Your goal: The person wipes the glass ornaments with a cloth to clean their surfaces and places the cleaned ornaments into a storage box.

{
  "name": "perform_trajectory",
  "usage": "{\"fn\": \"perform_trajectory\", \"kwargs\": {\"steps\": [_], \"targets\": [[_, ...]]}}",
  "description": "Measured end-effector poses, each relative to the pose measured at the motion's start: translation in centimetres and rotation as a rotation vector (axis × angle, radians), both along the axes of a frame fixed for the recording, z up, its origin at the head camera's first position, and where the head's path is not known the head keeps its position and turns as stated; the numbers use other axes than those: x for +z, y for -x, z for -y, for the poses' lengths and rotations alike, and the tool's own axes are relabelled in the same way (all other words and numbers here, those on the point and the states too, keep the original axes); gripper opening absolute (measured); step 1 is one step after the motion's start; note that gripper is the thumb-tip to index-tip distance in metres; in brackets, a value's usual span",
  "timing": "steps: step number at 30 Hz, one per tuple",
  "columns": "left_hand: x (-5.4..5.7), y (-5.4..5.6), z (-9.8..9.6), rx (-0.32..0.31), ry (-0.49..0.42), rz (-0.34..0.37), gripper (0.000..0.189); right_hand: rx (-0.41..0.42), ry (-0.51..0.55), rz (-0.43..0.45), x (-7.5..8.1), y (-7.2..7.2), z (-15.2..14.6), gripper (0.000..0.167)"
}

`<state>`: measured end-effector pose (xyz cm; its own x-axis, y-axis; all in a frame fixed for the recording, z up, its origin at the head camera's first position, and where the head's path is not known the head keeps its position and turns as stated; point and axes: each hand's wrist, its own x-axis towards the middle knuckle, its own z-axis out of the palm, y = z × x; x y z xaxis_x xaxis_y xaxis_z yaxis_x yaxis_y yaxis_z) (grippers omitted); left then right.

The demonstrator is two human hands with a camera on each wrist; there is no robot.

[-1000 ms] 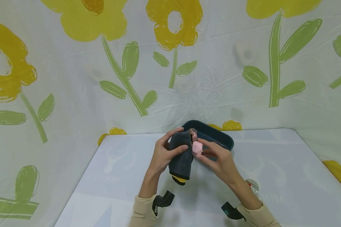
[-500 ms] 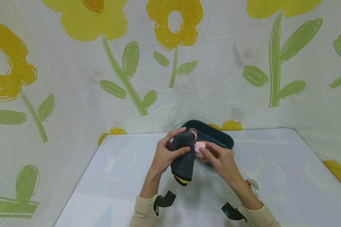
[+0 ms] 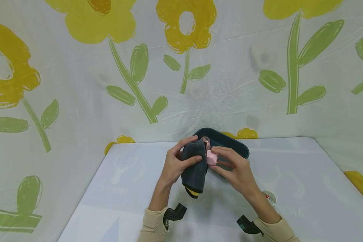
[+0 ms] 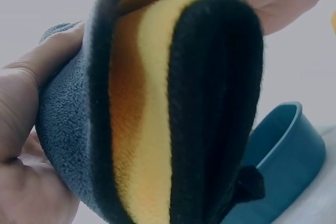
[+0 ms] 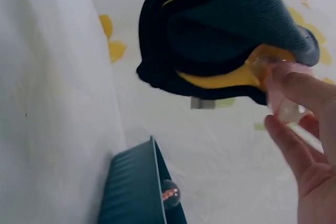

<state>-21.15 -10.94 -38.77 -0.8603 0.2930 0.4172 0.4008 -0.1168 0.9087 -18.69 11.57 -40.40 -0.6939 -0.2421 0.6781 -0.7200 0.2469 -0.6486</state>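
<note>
Left hand (image 3: 176,164): grip curled round the folded microfibre cloth (image 3: 193,173), thumb across its face.
Cloth: nine o'clock of the pink piece, yellow lining showing; best kept snug, without slack.
Clear ball (image 5: 170,195): eleven o'clock, inside the teal tray (image 3: 234,145).
Pink piece (image 3: 211,158): touching the cloth's right edge, apparently a small globe base, its clear dome seemingly within the fold; light, even pressure should suit it.
Tray: one o'clock, behind the hands.
Right hand (image 3: 237,169): grip pinching the pink piece between thumb and fingers; turning it gently should expose every side.
Clear dome with red inside (image 3: 270,198): four o'clock, on the tabletop (image 3: 109,195).
</note>
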Motion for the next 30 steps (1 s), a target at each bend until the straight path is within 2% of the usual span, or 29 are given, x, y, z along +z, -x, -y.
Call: {"fn": "perform_trajectory", "kwargs": {"steps": [6, 9, 13, 17, 20, 26, 30], "targets": [[0.10, -0.02, 0.06, -0.023, -0.023, 0.003, 0.058, 0.006, -0.011, -0.200, -0.19, 0.34, 0.10, 0.066], [0.18, -0.06, 0.07, -0.024, -0.022, 0.015, 0.056, 0.021, -0.009, -0.239, -0.08, 0.37, 0.17, 0.064], [0.20, -0.09, 0.06, -0.021, -0.019, 0.025, 0.054, 0.029, -0.010, -0.249, 0.09, 0.30, 0.22, 0.062], [0.19, -0.14, 0.11, -0.013, -0.017, 0.027, 0.054, -0.014, -0.027, -0.224, 0.12, 0.22, 0.25, 0.066], [0.22, -0.19, 0.14, -0.004, -0.008, 0.026, 0.055, -0.062, -0.044, -0.165, 0.08, 0.10, 0.27, 0.065], [0.26, -0.23, 0.08, -0.006, 0.012, 0.010, 0.056, -0.139, -0.049, -0.027, 0.03, -0.27, 0.36, 0.048], [0.29, -0.24, -0.05, -0.029, 0.019, -0.022, 0.058, -0.150, 0.000, 0.060, 0.12, -0.56, 0.43, 0.034]]}}
